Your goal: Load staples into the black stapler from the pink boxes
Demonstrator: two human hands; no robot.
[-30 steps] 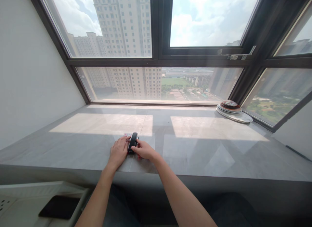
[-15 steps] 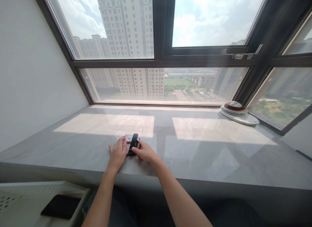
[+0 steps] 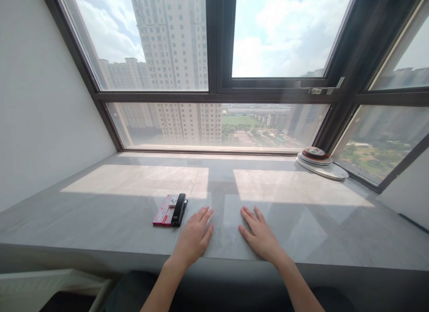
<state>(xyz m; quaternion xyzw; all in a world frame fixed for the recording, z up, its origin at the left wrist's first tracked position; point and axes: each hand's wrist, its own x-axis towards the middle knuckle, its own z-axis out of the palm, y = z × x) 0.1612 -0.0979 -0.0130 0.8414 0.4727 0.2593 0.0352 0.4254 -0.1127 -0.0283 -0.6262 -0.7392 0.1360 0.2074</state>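
Note:
My left hand [image 3: 195,235] rests on the grey stone windowsill [image 3: 219,240], palm down, fingers stretched out, holding nothing. To its right, my right hand [image 3: 259,234] lies flat on the same surface with its fingers spread and nothing in it. A black stapler [image 3: 178,210] stands just left of my left hand, apart from the fingertips. Against the stapler's left side are red and white small boxes [image 3: 164,213], lying flat; a smaller pale box [image 3: 173,200] sits at their far end.
A stack of plates [image 3: 321,162] stands in the far right corner by the window. Dark window frames [image 3: 214,97] rise behind the sill. Below the front edge at the left is a white plastic basket [image 3: 50,280] with a dark item [image 3: 69,301] in it.
Both hands have let go of the stapler and boxes and moved right, now lying flat and apart on the sill. The view has tilted slightly upward.

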